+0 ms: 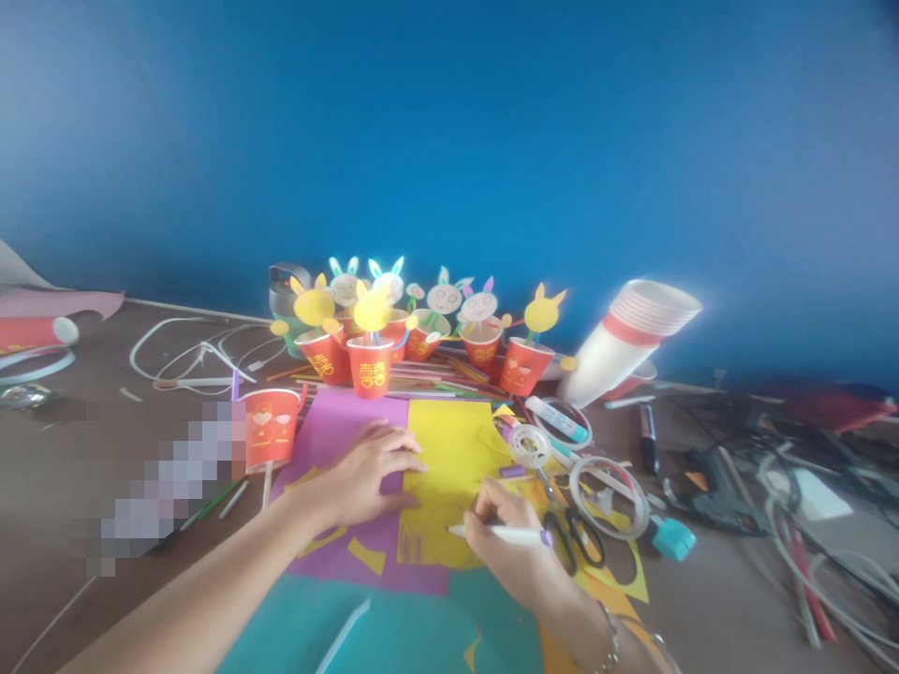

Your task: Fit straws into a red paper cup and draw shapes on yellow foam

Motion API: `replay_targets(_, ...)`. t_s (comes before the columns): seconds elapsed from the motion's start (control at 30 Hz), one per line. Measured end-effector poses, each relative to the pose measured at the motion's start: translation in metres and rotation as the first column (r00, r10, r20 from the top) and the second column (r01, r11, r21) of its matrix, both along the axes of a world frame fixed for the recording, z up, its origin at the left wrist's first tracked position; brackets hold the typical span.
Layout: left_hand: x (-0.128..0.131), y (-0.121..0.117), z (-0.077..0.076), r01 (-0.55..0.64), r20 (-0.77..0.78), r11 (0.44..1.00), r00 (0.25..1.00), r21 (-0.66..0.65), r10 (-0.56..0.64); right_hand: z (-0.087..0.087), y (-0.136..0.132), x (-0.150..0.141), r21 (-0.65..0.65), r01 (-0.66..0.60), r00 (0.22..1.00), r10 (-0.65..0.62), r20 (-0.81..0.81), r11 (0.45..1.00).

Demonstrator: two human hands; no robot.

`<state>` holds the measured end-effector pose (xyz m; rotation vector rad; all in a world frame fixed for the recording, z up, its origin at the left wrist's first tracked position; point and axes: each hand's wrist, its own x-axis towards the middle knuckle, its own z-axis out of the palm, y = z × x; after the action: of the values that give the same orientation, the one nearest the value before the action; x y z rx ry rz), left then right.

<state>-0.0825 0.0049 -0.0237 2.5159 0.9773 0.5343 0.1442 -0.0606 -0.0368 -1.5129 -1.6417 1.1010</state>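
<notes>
My left hand lies spread across a purple sheet and the left edge of a yellow sheet, pressing on both. In my right hand is a white marker with a purple end, its tip at the yellow paper. Faint drawn round outlines show near that tip, partly covered by the hand. Under these sheets lies a teal sheet. Black-handled scissors rest just right of my right hand, beside a clear tape roll.
Red paper cups with paper animal heads line the back; another red cup stands left. A stack of white cups leans at right. A glue gun, a black marker and tangled cables lie right. Behind rises a blue wall.
</notes>
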Motion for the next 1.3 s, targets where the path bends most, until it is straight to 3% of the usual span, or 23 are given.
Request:
replay_targets(0.87,-0.0009,-0.0001,-0.0019,-0.002,-0.007,1.000,1.000,-0.006,0.002,-0.0022,0.0008,-0.0018,-0.019,-0.005,1.000,0.006,0.027,1.000)
replay_targets(1.17,-0.0005,-0.0003,-0.0011,0.001,-0.019,1.000,1.000,-0.013,-0.001,-0.0071,0.0010,-0.0013,-0.012,-0.008,1.000,0.007,-0.017,1.000)
replay_targets(1.3,-0.0016,0.0000,-0.0032,0.008,-0.017,1.000,1.000,-0.006,-0.008,0.0008,0.0029,-0.0003,0.000,0.082,0.987,-0.081,-0.136,0.997)
